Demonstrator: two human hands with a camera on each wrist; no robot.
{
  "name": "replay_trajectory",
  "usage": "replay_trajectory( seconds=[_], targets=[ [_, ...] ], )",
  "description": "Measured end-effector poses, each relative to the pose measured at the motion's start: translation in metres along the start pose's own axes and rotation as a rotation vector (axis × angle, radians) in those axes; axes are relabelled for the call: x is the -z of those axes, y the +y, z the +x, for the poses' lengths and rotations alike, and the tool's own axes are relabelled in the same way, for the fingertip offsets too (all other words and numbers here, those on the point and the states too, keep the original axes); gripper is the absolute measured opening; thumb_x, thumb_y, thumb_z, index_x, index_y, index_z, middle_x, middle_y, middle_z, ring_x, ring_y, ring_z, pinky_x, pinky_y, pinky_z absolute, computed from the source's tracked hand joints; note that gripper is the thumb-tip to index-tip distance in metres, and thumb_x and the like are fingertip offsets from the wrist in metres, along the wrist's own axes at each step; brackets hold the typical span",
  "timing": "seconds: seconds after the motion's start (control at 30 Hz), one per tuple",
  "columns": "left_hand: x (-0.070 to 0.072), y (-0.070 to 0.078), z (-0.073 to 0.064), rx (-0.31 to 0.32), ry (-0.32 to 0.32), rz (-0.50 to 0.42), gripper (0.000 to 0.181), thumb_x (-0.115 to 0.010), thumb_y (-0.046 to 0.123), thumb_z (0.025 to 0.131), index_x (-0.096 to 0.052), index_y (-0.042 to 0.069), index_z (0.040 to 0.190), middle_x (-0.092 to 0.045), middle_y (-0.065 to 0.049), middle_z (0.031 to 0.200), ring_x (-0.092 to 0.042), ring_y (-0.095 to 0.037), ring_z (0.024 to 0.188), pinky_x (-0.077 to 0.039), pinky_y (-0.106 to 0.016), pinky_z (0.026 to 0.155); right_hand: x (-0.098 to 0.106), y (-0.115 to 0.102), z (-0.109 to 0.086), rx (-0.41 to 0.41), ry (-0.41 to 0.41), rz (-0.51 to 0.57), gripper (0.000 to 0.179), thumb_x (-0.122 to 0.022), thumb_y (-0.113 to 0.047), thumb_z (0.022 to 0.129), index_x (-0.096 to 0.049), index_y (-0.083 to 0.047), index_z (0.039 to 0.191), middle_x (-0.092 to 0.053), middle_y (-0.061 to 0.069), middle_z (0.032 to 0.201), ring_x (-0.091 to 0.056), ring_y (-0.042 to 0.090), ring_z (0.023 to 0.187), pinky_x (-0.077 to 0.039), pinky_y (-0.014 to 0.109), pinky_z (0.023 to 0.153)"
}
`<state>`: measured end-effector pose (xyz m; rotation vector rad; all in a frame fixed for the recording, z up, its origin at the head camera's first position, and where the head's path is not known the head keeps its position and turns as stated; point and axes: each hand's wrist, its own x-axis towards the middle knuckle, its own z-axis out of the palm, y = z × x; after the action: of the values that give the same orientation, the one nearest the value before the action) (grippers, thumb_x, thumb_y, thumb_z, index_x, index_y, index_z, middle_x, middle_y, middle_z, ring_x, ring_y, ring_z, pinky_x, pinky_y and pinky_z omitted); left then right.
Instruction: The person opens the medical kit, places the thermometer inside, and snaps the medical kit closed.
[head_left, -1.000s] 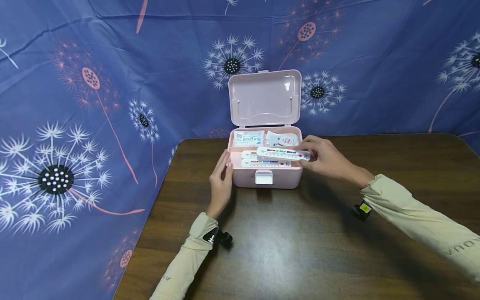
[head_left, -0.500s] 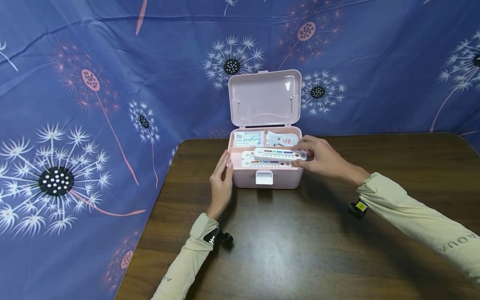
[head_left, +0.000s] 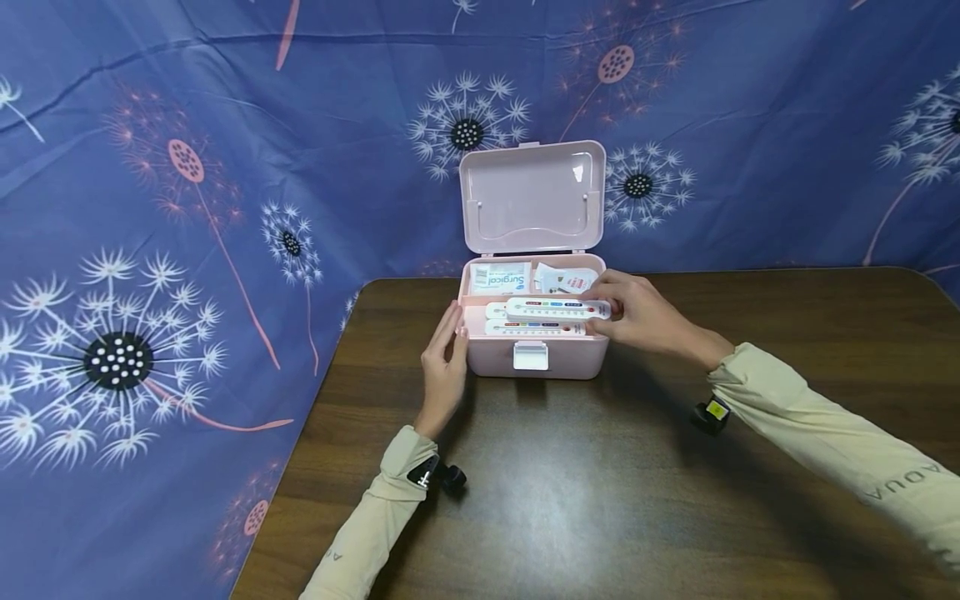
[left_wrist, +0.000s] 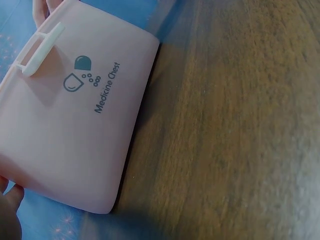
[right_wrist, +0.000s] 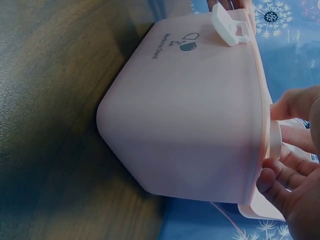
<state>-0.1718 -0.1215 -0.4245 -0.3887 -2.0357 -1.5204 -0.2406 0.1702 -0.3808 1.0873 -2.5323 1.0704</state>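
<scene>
A pale pink medicine chest point(head_left: 573, 360) stands on the table with its lid point(head_left: 532, 196) raised. My right hand point(head_left: 641, 312) pinches the right end of a flat white thermometer point(head_left: 543, 309) over the front compartment. Beneath it lie another white thermometer point(head_left: 525, 328) and a partly covered one point(head_left: 494, 311). In the right wrist view, thumb and fingers close on the white strip's end point(right_wrist: 275, 140) beside the chest rim. My left hand point(head_left: 444, 371) rests against the chest's left side, fingers extended; the left wrist view shows only part of that hand point(left_wrist: 9, 212) by the chest's corner.
The rear compartment holds a packet marked "Surgical" point(head_left: 499, 279) and a white packet point(head_left: 564, 279). A white latch point(head_left: 531, 356) hangs at the chest's front. Behind the brown wooden table point(head_left: 540, 483) hangs a blue dandelion-print cloth point(head_left: 360, 150).
My right hand has moved slightly left and down with the thermometer, bringing it lower over the others. The left hand stays at the chest's side.
</scene>
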Motion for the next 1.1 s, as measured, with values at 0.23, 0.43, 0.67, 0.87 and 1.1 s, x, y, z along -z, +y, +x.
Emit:
replay_trajectory(
  seconds=[0.23, 0.43, 0.67, 0.87, 1.1],
  targets=[
    [0.001, 0.003, 0.0, 0.005, -0.024, 0.022, 0.037, -0.049, -0.008, 0.093, -0.047, -0.015, 0.129, -0.045, -0.025, 0.138, -0.041, -0.04, 0.128, -0.034, -0.039, 0.106, -0.002, -0.003, 0.004, 0.007, -0.03, 0.009, 0.031, -0.072, -0.005, 0.076, -0.071, -0.001, 0.106, -0.058, 0.003, 0.09, -0.045, 0.015, 0.058, -0.036, 0.023, 0.05],
    [0.003, 0.006, 0.001, 0.01, -0.04, 0.042, 0.037, -0.049, -0.007, 0.093, -0.047, -0.015, 0.129, -0.045, -0.023, 0.138, -0.041, -0.039, 0.128, -0.035, -0.038, 0.106, -0.005, -0.004, 0.009, 0.017, -0.038, -0.003, 0.031, -0.075, -0.008, 0.075, -0.071, -0.002, 0.106, -0.059, 0.003, 0.089, -0.046, 0.014, 0.059, -0.038, 0.026, 0.053],
    [0.005, 0.006, 0.002, 0.008, -0.039, 0.046, 0.036, -0.051, -0.005, 0.093, -0.05, -0.012, 0.129, -0.046, -0.023, 0.138, -0.043, -0.038, 0.127, -0.038, -0.029, 0.102, -0.007, -0.005, 0.014, -0.02, -0.102, -0.052, 0.031, -0.075, -0.009, 0.075, -0.071, -0.001, 0.105, -0.061, 0.004, 0.09, -0.052, 0.017, 0.064, -0.041, 0.029, 0.056],
    [0.007, 0.01, 0.006, 0.037, -0.042, 0.059, 0.035, -0.054, -0.004, 0.092, -0.053, -0.013, 0.125, -0.049, -0.026, 0.134, -0.048, -0.039, 0.123, -0.046, -0.032, 0.094, -0.008, -0.006, 0.016, -0.045, -0.139, -0.052, 0.029, -0.076, -0.007, 0.075, -0.071, 0.001, 0.103, -0.061, 0.006, 0.082, -0.05, 0.019, 0.061, -0.039, 0.029, 0.054],
    [0.017, 0.017, 0.018, 0.076, -0.106, 0.055, 0.032, -0.058, -0.007, 0.088, -0.056, -0.017, 0.119, -0.052, -0.03, 0.127, -0.056, -0.042, 0.111, -0.049, -0.054, 0.084, -0.005, -0.009, 0.016, -0.072, -0.158, -0.041, 0.031, -0.078, -0.005, 0.075, -0.071, 0.003, 0.104, -0.06, 0.008, 0.083, -0.052, 0.023, 0.064, -0.04, 0.029, 0.055]
  ],
)
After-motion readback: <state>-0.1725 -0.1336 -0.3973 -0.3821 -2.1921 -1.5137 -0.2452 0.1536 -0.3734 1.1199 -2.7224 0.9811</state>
